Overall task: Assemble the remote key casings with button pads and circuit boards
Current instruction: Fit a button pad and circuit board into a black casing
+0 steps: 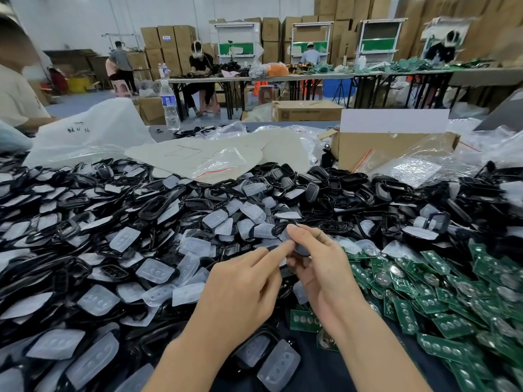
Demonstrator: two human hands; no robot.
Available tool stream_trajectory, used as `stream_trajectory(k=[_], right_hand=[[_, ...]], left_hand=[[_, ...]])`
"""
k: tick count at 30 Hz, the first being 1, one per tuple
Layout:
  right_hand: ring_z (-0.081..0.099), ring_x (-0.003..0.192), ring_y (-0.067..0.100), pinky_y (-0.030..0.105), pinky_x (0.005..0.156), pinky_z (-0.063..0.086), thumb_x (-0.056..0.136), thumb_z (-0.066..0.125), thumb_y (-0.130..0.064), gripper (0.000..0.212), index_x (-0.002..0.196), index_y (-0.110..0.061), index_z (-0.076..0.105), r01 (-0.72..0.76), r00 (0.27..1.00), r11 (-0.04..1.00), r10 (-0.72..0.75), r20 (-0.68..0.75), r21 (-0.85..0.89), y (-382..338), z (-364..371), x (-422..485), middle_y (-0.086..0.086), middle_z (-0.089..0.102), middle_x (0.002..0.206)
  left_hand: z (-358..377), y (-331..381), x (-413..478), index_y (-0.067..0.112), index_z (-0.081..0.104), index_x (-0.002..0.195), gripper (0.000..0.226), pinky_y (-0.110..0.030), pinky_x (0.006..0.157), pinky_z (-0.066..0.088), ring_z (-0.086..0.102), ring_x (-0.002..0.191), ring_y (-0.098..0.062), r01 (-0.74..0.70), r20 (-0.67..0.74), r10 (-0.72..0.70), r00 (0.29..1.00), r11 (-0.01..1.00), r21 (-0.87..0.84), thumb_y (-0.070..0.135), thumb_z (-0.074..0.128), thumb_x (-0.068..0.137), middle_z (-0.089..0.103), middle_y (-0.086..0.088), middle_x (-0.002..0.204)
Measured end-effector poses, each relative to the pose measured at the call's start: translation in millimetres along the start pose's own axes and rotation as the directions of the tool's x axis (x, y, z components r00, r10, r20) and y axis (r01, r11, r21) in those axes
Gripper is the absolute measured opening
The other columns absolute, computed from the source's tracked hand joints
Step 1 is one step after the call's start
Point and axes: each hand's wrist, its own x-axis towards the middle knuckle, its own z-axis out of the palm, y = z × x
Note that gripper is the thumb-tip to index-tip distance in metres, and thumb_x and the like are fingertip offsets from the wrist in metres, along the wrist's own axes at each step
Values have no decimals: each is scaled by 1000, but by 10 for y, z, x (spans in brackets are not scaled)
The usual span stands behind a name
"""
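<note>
**A:** Where is the piece being worked on?

**B:** The dark casing is held off the table, just above the middle of the view; the right hand grips it, thumb on top, fingers curled round from below; whether a pad already lies in it I cannot tell.

**A:** And the other hand?

**B:** The left hand reaches in from seven o'clock; its index finger lies straight, tip touching the casing's near side; it holds nothing itself.

**A:** What lies around them?

**B:** From six round to twelve o'clock, a heap of black casings mixed with translucent button pads, each pad with three dimples; from three to five o'clock, a spread of green circuit boards touching the heap's edge.

**A:** Farther out?

**B:** At one o'clock an open cardboard box with clear plastic bags against it; at eleven o'clock a water bottle stands upright; beyond, people sit at long tables before stacked cartons.
</note>
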Motion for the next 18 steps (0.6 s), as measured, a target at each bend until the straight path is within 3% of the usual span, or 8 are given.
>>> stream_trajectory(k=[2, 6, 11, 15, 18], right_hand=[[59, 55, 9, 21, 50, 49, 85, 77, -10, 12, 91, -10, 67, 35, 999, 998, -35, 1, -61, 2, 6, -7, 0, 70, 70], [65, 60, 10, 20, 47, 46, 87, 76, -10, 9, 87, -10, 67, 106, 994, 980, -107, 3, -166, 17, 21, -14, 0, 72, 69], [69, 63, 9, 19, 44, 43, 87, 76, -9, 8, 88, -8, 68, 104, 993, 974, -112, -28, -203, 48, 16, 9, 2, 75, 72], [69, 62, 11, 19, 44, 44, 86, 77, -9, 8, 85, -9, 69, 91, 993, 978, -102, -51, -188, 50, 5, 31, 2, 73, 72], [68, 62, 12, 20, 45, 45, 86, 77, -9, 8, 86, -8, 69, 95, 994, 977, -105, -42, -192, 48, 4, 30, 3, 73, 72]], left_hand=[[-7, -3, 0, 23, 66, 126, 35, -10, 60, 35, 35, 64, 3, 8, 6, -8, 1000, 999, -36, 18, 49, 97, 58, 15, 82], [-33, -79, 0, 34, 64, 118, 32, -14, 50, 37, 40, 54, -2, 97, -6, -98, 995, 991, -87, 19, 47, 95, 66, 16, 87], [-54, -133, 23, 33, 65, 114, 33, -22, 42, 39, 36, 54, -4, 201, -61, -200, 978, 980, 13, 13, 55, 90, 50, 23, 71], [-82, -138, 9, 26, 67, 116, 30, -10, 50, 34, 44, 56, 3, 249, -95, -252, 963, 968, -42, 18, 51, 92, 47, 29, 74], [-89, -76, -4, 27, 65, 118, 30, -6, 53, 30, 46, 56, 7, 198, -62, -206, 977, 973, -121, 18, 49, 94, 49, 32, 73]])
